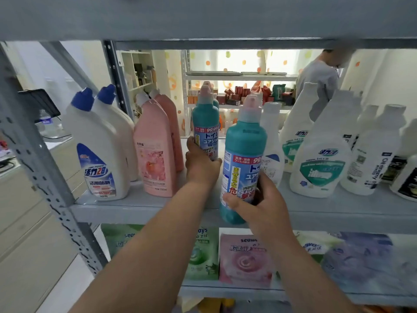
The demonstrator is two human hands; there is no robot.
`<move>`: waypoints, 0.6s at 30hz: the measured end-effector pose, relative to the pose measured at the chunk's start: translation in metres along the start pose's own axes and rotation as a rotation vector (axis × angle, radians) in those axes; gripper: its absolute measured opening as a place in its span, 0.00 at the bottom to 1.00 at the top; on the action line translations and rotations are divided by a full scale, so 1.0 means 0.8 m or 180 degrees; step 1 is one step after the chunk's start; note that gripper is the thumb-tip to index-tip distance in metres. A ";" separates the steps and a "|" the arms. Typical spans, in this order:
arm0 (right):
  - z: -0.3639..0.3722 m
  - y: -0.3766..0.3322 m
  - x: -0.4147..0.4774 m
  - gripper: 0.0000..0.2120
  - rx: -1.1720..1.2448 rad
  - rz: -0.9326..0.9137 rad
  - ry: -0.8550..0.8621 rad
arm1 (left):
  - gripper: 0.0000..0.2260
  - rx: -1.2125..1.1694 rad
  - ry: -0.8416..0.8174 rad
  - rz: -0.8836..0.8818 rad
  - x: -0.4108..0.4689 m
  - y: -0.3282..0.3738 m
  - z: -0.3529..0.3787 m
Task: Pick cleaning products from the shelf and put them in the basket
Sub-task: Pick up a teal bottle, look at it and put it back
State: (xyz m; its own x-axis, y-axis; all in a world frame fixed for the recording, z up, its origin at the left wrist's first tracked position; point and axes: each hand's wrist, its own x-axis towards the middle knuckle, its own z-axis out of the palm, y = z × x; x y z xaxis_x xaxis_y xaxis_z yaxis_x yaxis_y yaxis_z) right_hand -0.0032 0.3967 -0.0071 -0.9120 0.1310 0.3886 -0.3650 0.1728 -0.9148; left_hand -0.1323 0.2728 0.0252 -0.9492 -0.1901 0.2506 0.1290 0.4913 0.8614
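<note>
My right hand [259, 199] grips a teal bottle with a pale cap [244, 145], lifted off the grey shelf [144, 208] and hanging just in front of its edge. Further in, my left hand [200, 164] wraps around the lower part of a second teal bottle [205, 125] that stands upright on the shelf. A third teal bottle is partly hidden behind that one. No basket is in view.
White bottles with blue caps [99, 145] and pink bottles [155, 152] stand to the left, white spray-type bottles [320, 154] to the right. Refill pouches [246, 258] fill the shelf below. A perforated upright [42, 168] frames the left. A person [320, 80] stands beyond the shelving.
</note>
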 end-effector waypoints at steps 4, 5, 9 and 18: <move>-0.004 0.003 0.008 0.30 -0.0074 -0.0056 -0.0036 | 0.30 -0.0090 -0.0148 0.0048 -0.015 -0.010 -0.006; -0.004 0.004 0.008 0.30 -0.0071 -0.0070 -0.0033 | 0.31 -0.0145 -0.0206 0.0121 -0.027 -0.015 -0.011; -0.005 0.002 0.004 0.28 0.0010 -0.0183 -0.0018 | 0.35 -0.0283 -0.0186 0.0573 -0.078 -0.037 -0.043; 0.017 -0.004 0.012 0.33 -0.0011 -0.0152 0.0028 | 0.32 -0.1000 -0.0301 0.0581 -0.149 -0.071 -0.126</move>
State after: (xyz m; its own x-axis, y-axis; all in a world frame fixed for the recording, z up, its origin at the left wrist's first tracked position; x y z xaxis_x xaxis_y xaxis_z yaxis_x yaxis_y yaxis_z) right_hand -0.0134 0.3838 -0.0016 -0.8920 0.1310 0.4327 -0.4074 0.1823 -0.8949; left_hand 0.0027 0.1820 -0.0096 -0.9228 -0.0369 0.3834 0.3665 0.2223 0.9035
